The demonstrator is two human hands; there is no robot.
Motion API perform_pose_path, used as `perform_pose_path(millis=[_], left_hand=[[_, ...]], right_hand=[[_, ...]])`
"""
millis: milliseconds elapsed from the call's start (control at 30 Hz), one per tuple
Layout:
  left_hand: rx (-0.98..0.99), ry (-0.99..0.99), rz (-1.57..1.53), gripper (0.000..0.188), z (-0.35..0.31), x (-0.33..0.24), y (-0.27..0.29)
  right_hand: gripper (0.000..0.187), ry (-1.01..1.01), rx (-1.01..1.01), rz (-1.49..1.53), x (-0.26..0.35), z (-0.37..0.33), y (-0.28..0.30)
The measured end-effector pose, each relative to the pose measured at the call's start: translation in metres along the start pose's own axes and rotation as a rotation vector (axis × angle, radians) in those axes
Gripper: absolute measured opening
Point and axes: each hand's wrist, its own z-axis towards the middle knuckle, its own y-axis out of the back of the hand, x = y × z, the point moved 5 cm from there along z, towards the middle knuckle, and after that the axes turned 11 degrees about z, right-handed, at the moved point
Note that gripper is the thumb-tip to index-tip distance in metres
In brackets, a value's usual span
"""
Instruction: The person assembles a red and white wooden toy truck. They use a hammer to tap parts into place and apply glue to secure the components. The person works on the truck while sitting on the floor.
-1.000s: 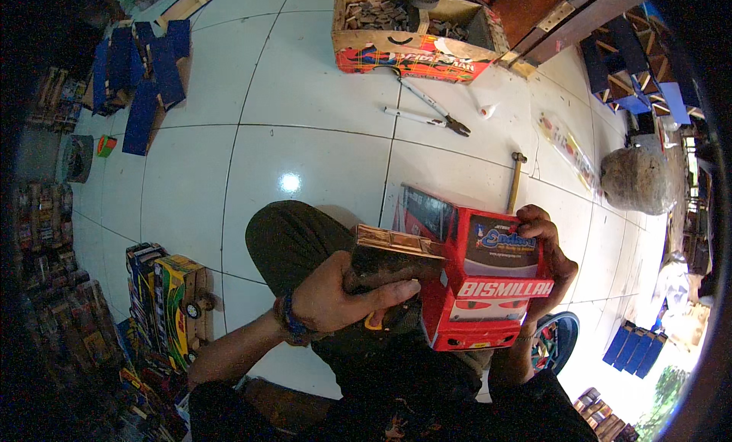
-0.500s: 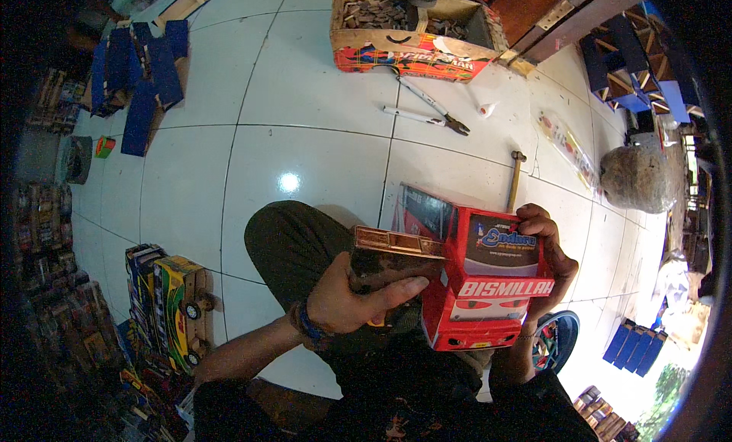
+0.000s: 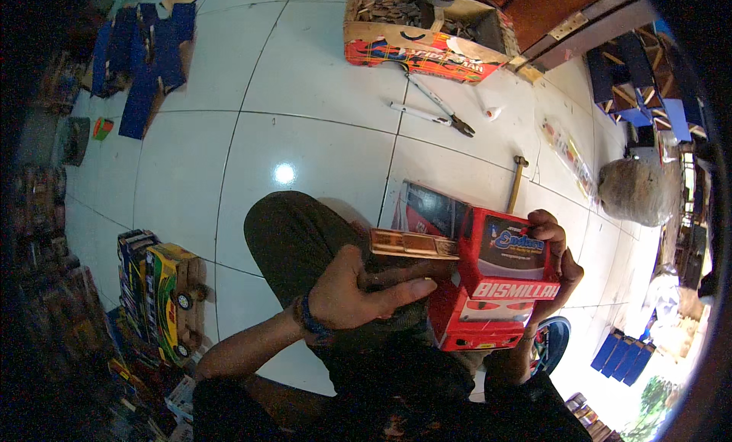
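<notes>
A red toy truck (image 3: 488,289) with a printed windscreen and white lettering is held up over my lap. My right hand (image 3: 560,251) grips its right side, fingers curled over the upper edge. On the truck's left side, a narrow coppery-brown panel (image 3: 415,244) meets the red body. My left hand (image 3: 366,289) is closed at this panel, fingers along its lower side and thumb pointing toward the truck. Whether the panel is fixed to the truck I cannot tell. A dark printed side board (image 3: 431,209) shows behind it.
Pliers (image 3: 442,103), a white marker (image 3: 418,114) and a hammer (image 3: 518,183) lie on the tiled floor ahead. Beyond them stands a wooden box (image 3: 427,53) of small pieces. Yellow-green toy vehicles (image 3: 171,301) stand at left. Blue panels (image 3: 141,68) lie far left.
The coppery panel has tilted and shifted right, showing more of its narrow face. My left hand has moved slightly right, its fingers now visible below the panel. My right hand keeps its grip.
</notes>
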Motion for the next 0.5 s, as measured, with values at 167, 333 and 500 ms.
perform_pose_path(millis=[167, 333, 500], left_hand=[[-0.05, -0.121, 0.156, 0.043, -0.009, 0.011, 0.012], [-0.126, -0.291, 0.376, 0.04, -0.014, 0.02, 0.024], [0.016, -0.217, 0.363, 0.049, -0.008, 0.025, 0.021]], right_hand=[[0.04, -0.093, -0.092, 0.169, -0.011, -0.004, 0.01], [0.046, -0.027, 0.076, -0.01, -0.011, -0.003, 0.019], [0.08, 0.004, 0.108, 0.005, -0.016, -0.007, 0.027]])
